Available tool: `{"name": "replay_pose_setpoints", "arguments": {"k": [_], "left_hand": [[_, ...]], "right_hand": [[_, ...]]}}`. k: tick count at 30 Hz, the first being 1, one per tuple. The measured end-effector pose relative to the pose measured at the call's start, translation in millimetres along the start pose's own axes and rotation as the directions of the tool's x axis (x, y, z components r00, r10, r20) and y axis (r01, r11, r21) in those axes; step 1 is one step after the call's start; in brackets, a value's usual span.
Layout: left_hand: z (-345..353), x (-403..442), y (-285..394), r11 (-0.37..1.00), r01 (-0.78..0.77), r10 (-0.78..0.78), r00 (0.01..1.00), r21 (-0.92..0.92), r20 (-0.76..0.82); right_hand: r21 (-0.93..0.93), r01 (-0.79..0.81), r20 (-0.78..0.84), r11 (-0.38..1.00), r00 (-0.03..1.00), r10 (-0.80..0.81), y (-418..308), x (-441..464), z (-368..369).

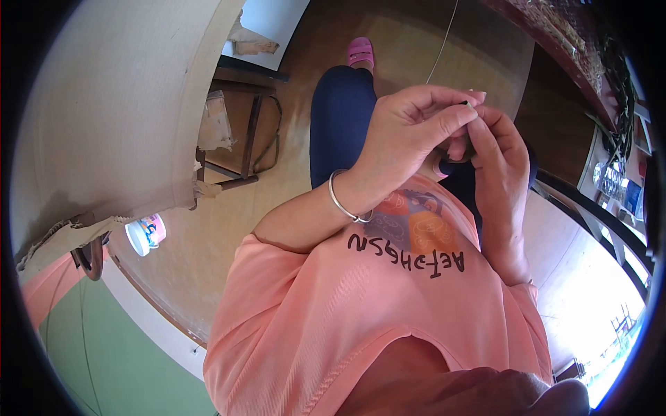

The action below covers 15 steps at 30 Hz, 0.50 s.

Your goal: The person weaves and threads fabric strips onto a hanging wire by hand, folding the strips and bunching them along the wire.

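My left hand (416, 128), with a silver bangle (338, 201) on its wrist, is raised in front of my chest with thumb and fingers pinched together. My right hand (498, 142) meets it fingertip to fingertip, also closed in a pinch. Between the fingertips a tiny dark and pale bit (467, 104) shows; its kind is too small to make out. Something dark lies in the shade below the fingers, mostly hidden by them.
Beneath my hands are my dark-trousered leg (340, 118) and a pink sandal (360, 52) on the brown floor. A worn board (118, 111) stands at the left, near a wooden stool frame (253, 135) and a white tub (143, 236). Clear plastic items (614, 182) are at the right.
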<state>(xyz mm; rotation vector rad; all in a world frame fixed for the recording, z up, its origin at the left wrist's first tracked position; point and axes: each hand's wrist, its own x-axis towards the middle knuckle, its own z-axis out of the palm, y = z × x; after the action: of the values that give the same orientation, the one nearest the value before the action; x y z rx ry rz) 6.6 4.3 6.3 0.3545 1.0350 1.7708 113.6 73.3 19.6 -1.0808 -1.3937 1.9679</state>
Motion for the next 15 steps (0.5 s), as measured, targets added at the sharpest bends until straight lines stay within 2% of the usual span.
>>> {"name": "replay_pose_setpoints", "arguments": {"k": [3,7,15], "left_hand": [[0,-1,5,1.0,0.016,-0.016,1.0,0.012,-0.022],[-3,-1,14,0.985,0.103,-0.108,0.994,0.141,0.03],[-7,-4,12,0.98,0.118,-0.129,0.99,0.161,0.059]], "right_hand": [[0.088,-0.01,0.01,0.996,1.0,0.009,1,-5,1],[-0.051,-0.02,0.158,0.999,0.987,0.028,5,-4,-13],[-0.093,0.066,0.111,0.993,0.992,-0.056,7,-9,-5]]}}
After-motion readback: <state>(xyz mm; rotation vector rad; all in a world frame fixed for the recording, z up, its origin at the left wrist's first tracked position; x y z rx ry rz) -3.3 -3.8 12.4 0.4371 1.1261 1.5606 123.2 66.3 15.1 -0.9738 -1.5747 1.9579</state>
